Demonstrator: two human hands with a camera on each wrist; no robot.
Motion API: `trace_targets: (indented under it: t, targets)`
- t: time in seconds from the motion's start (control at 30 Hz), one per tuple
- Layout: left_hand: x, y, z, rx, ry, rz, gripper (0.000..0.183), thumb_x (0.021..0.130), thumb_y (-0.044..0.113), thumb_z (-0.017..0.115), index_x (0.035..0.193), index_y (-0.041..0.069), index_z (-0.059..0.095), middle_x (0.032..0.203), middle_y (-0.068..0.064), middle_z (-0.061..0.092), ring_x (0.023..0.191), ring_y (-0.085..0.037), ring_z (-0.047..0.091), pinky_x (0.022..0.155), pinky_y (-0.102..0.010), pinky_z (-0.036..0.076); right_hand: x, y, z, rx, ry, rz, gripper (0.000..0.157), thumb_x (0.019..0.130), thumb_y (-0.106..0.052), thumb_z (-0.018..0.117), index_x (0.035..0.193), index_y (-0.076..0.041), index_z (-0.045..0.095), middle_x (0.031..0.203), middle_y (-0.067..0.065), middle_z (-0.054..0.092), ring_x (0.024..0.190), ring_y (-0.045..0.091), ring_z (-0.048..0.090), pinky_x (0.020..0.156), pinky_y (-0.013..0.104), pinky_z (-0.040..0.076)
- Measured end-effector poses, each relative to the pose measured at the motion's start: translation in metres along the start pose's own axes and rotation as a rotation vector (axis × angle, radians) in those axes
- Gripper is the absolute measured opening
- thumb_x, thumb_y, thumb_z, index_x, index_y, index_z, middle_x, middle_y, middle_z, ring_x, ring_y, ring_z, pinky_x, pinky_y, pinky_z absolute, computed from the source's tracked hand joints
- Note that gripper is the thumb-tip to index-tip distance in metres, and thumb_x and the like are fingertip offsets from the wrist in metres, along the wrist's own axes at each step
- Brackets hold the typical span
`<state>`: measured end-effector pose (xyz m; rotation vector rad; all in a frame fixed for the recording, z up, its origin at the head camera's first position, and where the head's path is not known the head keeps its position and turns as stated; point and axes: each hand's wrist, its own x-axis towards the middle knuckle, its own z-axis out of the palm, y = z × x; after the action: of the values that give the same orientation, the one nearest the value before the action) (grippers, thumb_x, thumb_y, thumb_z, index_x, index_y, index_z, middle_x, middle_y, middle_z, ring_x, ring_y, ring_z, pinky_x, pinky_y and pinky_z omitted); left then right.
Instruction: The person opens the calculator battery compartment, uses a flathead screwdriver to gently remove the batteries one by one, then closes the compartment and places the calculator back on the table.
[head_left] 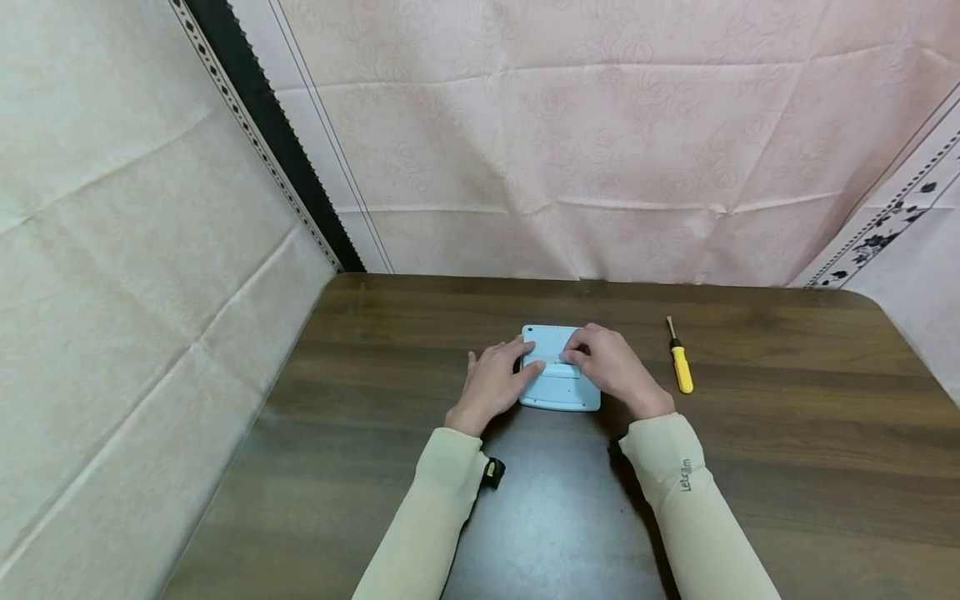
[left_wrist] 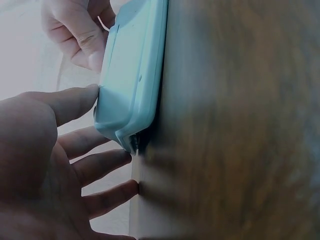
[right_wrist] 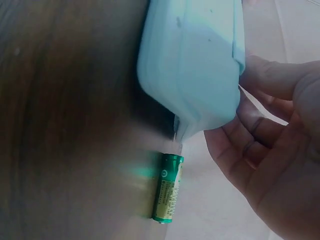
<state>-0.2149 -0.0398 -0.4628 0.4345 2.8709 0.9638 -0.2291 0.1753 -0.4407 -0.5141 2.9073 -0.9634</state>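
A light blue plastic device (head_left: pixel 558 396), shaped like a calculator, lies back side up on the table, with small screw holes in its back. A rectangular battery cover (head_left: pixel 561 370) sits across its middle. My left hand (head_left: pixel 491 385) lies at the device's left edge, thumb and forefinger touching the back, the other fingers spread beside it. From the right, my right hand (head_left: pixel 611 362) pinches at the cover's far edge with thumb and bent forefinger. Past the device in the right wrist view lies a green battery (right_wrist: pixel 168 187), hidden behind my right hand in the head view.
To the right on the brown wooden table (head_left: pixel 787 450) lies a screwdriver (head_left: pixel 681 362) with a yellow handle, its tip pointing away from me. A pale patterned cloth (head_left: pixel 615 150) hangs behind the table's far edge, and another cloth (head_left: pixel 112 250) covers the left side.
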Motion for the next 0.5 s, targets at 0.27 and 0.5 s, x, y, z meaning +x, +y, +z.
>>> trace_targets:
  t: [0.27,0.5]
  targets:
    - [0.0001,0.0010,0.0008,-0.008,0.003,-0.001,0.051,0.110,0.044,0.059,0.154,0.017,0.060,0.164,-0.005,0.047,0.152,-0.034,0.039,0.120,-0.075,0.012,0.0008,0.0011,-0.0007,0.063,-0.015,0.064,0.007,0.101,-0.004,0.072,0.096,-0.004,0.077,0.100,0.012,0.065,0.090,0.029,0.060,0.082,0.044,0.055]
    - [0.0004,-0.0002,0.0018,-0.007,0.004,-0.005,0.051,0.109,0.044,0.059,0.154,0.018,0.060,0.164,-0.005,0.047,0.152,-0.033,0.039,0.121,-0.074,0.012,0.0012,0.0014,-0.0010,0.097,-0.019,0.088,0.007,0.101,-0.005,0.073,0.096,-0.004,0.077,0.102,0.012,0.066,0.093,0.030,0.060,0.084,0.045,0.055]
